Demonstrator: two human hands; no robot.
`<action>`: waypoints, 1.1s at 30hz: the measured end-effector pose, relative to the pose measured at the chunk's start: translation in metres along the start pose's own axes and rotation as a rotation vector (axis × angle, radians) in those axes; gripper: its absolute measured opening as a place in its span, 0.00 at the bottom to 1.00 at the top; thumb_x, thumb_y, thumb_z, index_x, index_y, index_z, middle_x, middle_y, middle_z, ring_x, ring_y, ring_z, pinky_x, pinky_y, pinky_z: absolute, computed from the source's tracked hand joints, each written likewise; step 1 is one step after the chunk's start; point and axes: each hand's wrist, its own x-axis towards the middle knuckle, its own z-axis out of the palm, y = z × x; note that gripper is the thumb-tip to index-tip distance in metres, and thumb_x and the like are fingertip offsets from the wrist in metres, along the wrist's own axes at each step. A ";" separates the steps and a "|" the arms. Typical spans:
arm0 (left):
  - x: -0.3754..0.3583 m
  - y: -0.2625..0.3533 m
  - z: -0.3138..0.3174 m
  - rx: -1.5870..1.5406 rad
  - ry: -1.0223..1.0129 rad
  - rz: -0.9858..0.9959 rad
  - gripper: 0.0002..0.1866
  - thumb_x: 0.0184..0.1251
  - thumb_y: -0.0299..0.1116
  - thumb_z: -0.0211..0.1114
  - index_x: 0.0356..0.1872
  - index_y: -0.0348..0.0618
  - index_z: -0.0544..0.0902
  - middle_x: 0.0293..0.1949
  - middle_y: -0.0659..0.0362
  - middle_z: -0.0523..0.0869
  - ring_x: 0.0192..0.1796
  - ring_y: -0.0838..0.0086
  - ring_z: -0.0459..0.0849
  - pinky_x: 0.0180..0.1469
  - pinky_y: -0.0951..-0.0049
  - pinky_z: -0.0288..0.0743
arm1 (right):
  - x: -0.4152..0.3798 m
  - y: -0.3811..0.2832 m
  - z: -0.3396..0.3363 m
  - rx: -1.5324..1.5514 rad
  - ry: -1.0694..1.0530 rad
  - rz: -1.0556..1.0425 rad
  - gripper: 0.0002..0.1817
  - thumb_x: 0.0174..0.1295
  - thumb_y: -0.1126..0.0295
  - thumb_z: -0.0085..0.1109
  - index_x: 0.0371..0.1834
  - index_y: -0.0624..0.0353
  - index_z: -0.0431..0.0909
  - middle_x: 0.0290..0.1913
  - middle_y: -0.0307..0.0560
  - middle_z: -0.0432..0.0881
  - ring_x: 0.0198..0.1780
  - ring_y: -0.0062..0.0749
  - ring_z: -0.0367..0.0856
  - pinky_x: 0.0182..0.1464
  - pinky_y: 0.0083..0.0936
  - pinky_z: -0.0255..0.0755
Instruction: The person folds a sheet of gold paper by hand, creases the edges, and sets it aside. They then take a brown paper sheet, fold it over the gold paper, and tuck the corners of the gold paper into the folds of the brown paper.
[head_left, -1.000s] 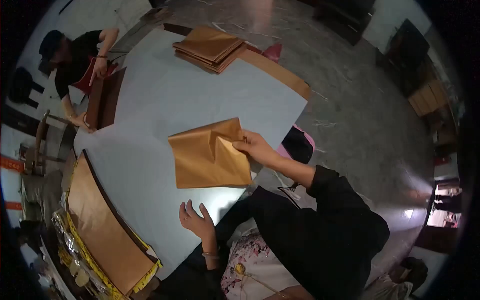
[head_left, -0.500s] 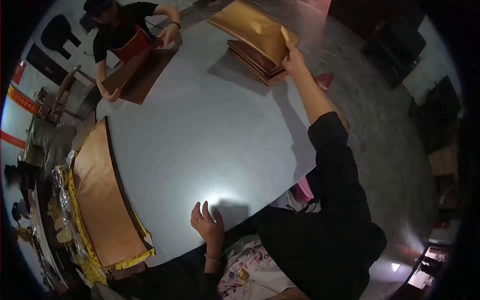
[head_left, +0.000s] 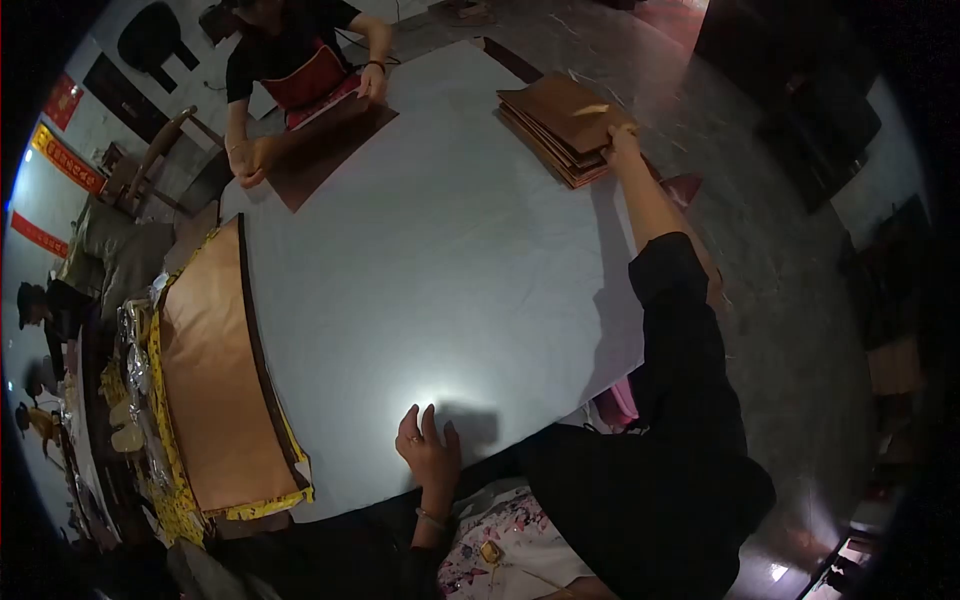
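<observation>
My right hand (head_left: 622, 143) is stretched out to the far right side of the table, its fingers closed on the near corner of a folded coppery-brown sheet (head_left: 560, 105). That sheet lies on top of a pile of similar folded sheets (head_left: 540, 148), whose layered edges show below it. Near the table's front edge is my left hand (head_left: 430, 450), holding nothing, with bent fingers spread apart. On the left side of the table lies a stack of flat copper-coloured sheets (head_left: 212, 380) on yellow wrapping (head_left: 262, 505).
Across the grey-white table (head_left: 420, 280), a co-worker in a red apron (head_left: 305, 82) handles a dark brown sheet (head_left: 325, 150) with both hands. A wooden chair (head_left: 160, 160) stands behind at left. Clear plastic wrapping (head_left: 130, 370) lies beyond the flat stack.
My right hand has brought the folded sheet down onto the pile, where it was raised and tilted before. The co-worker's brown sheet has shifted and lies lower. My left hand stays about the same.
</observation>
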 end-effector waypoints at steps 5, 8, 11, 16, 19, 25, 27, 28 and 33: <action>0.000 -0.001 -0.001 0.014 -0.003 0.004 0.24 0.55 0.31 0.67 0.56 0.44 0.74 0.59 0.51 0.70 0.61 0.57 0.69 0.59 0.55 0.63 | 0.017 0.003 -0.001 -0.142 0.065 -0.015 0.24 0.61 0.71 0.57 0.60 0.64 0.66 0.52 0.49 0.73 0.43 0.36 0.73 0.43 0.37 0.72; -0.001 0.000 0.001 -0.019 0.036 0.013 0.24 0.55 0.31 0.67 0.56 0.45 0.74 0.60 0.52 0.70 0.62 0.57 0.69 0.59 0.55 0.62 | 0.039 0.015 -0.012 -0.254 0.031 -0.075 0.22 0.59 0.72 0.55 0.58 0.66 0.67 0.49 0.47 0.74 0.40 0.34 0.72 0.38 0.33 0.72; -0.001 0.000 0.002 0.011 0.019 -0.003 0.24 0.56 0.32 0.67 0.56 0.45 0.74 0.60 0.52 0.70 0.62 0.57 0.69 0.60 0.55 0.62 | 0.041 0.022 -0.031 -0.188 -0.072 -0.131 0.22 0.61 0.70 0.54 0.59 0.62 0.69 0.47 0.46 0.74 0.37 0.33 0.72 0.35 0.31 0.70; 0.000 0.002 0.002 -0.040 0.046 -0.011 0.23 0.57 0.36 0.66 0.55 0.44 0.76 0.59 0.53 0.71 0.62 0.59 0.69 0.58 0.56 0.63 | -0.117 0.050 -0.046 -0.308 -0.212 -0.086 0.23 0.68 0.62 0.48 0.65 0.53 0.67 0.52 0.36 0.73 0.49 0.25 0.68 0.51 0.25 0.62; 0.004 0.005 -0.010 -0.140 0.043 -0.047 0.22 0.57 0.34 0.66 0.54 0.43 0.76 0.57 0.52 0.73 0.62 0.58 0.70 0.57 0.58 0.65 | -0.195 0.089 -0.050 -0.620 -0.617 -0.144 0.23 0.67 0.61 0.52 0.64 0.54 0.69 0.52 0.35 0.73 0.48 0.22 0.69 0.50 0.21 0.62; -0.018 -0.021 -0.020 -0.330 0.053 -0.066 0.21 0.57 0.29 0.65 0.54 0.41 0.76 0.60 0.53 0.74 0.66 0.58 0.68 0.63 0.58 0.66 | -0.351 0.157 -0.012 -0.899 -1.312 -0.424 0.11 0.69 0.69 0.50 0.47 0.61 0.79 0.42 0.39 0.80 0.44 0.24 0.76 0.49 0.22 0.70; -0.031 -0.043 -0.037 -0.322 0.189 -0.069 0.16 0.58 0.27 0.64 0.49 0.42 0.78 0.58 0.56 0.75 0.66 0.59 0.69 0.65 0.59 0.64 | -0.394 0.181 0.006 -0.914 -1.570 -0.765 0.08 0.66 0.73 0.54 0.44 0.61 0.79 0.42 0.43 0.81 0.43 0.29 0.79 0.48 0.26 0.71; -0.035 -0.054 -0.053 -0.282 0.280 -0.087 0.15 0.59 0.27 0.63 0.48 0.43 0.79 0.55 0.56 0.78 0.65 0.58 0.70 0.64 0.59 0.66 | -0.412 0.192 0.016 -0.891 -1.603 -0.769 0.08 0.66 0.73 0.54 0.44 0.61 0.79 0.42 0.43 0.81 0.43 0.29 0.79 0.48 0.26 0.71; -0.058 -0.148 -0.132 -0.106 0.489 -0.292 0.13 0.60 0.25 0.62 0.47 0.40 0.80 0.52 0.53 0.81 0.60 0.56 0.75 0.59 0.60 0.71 | -0.494 0.251 0.094 -0.603 -1.903 -1.252 0.10 0.57 0.75 0.60 0.43 0.57 0.80 0.47 0.46 0.82 0.47 0.41 0.79 0.51 0.33 0.71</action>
